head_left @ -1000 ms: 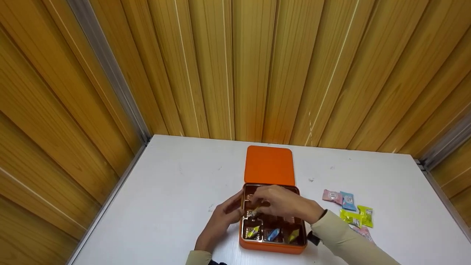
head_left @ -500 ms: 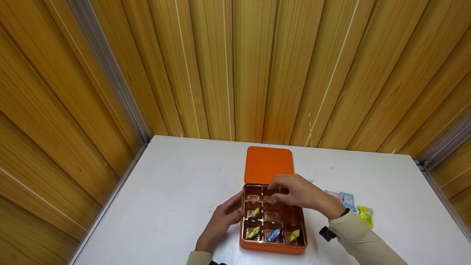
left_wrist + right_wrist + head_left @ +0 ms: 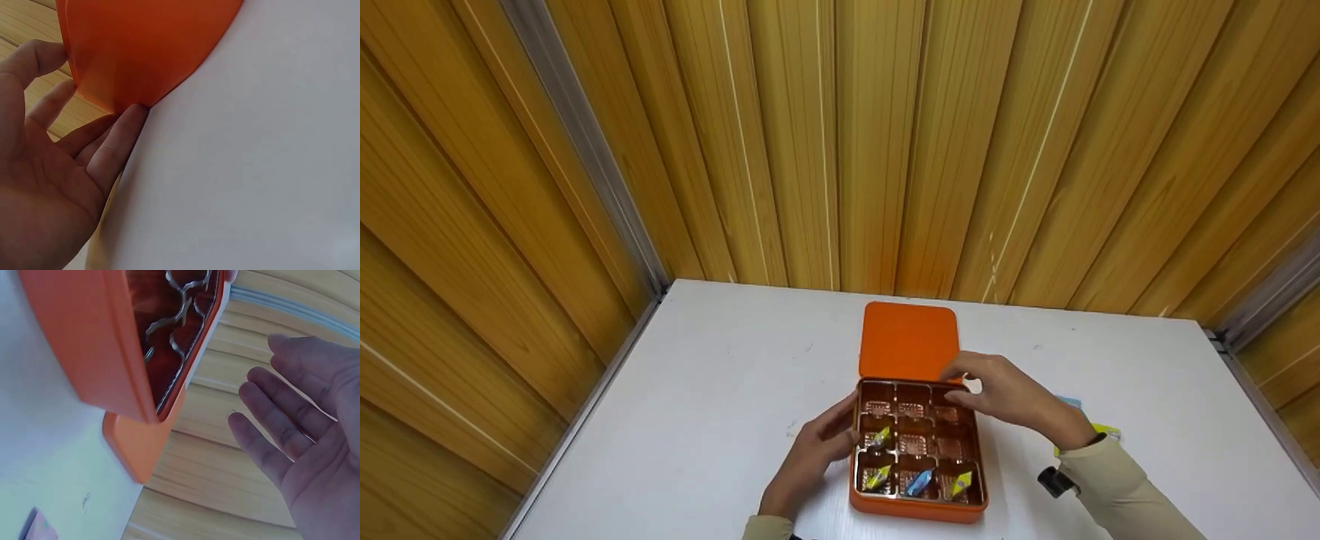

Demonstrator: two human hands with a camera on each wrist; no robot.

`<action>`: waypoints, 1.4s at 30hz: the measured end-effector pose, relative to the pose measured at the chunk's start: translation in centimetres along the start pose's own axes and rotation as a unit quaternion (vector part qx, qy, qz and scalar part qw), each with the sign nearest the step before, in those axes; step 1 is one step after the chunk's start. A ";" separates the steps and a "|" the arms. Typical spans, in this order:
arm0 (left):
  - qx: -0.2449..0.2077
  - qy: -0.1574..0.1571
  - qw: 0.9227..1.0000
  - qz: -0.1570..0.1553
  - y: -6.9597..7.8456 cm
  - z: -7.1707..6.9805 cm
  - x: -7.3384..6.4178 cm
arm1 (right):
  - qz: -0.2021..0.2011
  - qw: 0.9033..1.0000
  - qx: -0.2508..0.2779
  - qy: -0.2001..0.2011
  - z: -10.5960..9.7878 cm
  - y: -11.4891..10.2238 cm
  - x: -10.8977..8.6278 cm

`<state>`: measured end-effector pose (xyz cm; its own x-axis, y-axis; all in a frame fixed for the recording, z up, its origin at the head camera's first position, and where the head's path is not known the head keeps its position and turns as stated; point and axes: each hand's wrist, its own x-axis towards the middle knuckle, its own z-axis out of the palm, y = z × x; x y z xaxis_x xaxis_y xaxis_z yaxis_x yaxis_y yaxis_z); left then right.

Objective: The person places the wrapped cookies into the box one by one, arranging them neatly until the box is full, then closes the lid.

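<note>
An orange tin (image 3: 919, 511) has a brown tray with several compartments. Yellow-green wrapped candies sit in its left middle compartment (image 3: 879, 437), its front left (image 3: 877, 476) and its front right (image 3: 962, 484); a blue wrapped candy (image 3: 919, 482) lies in the front middle one. My left hand (image 3: 810, 454) rests against the tin's left side, its fingertips touching the orange wall in the left wrist view. Over the tin's back right corner hovers my right hand (image 3: 1012, 394), fingers relaxed. In the right wrist view nothing is in that hand (image 3: 315, 410).
Behind the tin the orange lid (image 3: 909, 341) lies flat on the white table (image 3: 720, 405). Right of the tin, a blue candy (image 3: 1069, 403) and a yellow-green one (image 3: 1108, 430) show partly behind my right arm. A pink wrapper (image 3: 40, 529) shows in the right wrist view.
My right hand has let go of a yellow-green candy in the left middle compartment and moved right across the tin to its back right corner. The left hand has stayed in place.
</note>
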<state>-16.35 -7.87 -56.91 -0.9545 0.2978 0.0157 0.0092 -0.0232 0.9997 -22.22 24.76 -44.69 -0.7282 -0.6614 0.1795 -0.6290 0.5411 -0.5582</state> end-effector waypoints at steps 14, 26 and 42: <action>-0.006 -0.009 1.000 0.011 -0.3 -0.3 0.3 | 0.063 0.997 -0.034 0.040 -1.3 3.8 -1.4; 0.000 -0.005 1.000 0.011 -0.3 -0.1 0.6 | 0.117 0.991 -0.057 0.042 -1.8 5.4 -2.6; 0.007 -0.008 1.000 0.015 -0.3 -0.1 0.8 | 0.157 0.985 -0.054 0.047 -1.0 7.5 -4.1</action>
<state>-17.15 -7.68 -57.16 -0.9491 0.3116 0.0451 0.0412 -0.0191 0.9990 -24.20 31.99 -48.81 -0.9107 -0.4034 0.0889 -0.3897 0.7674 -0.5091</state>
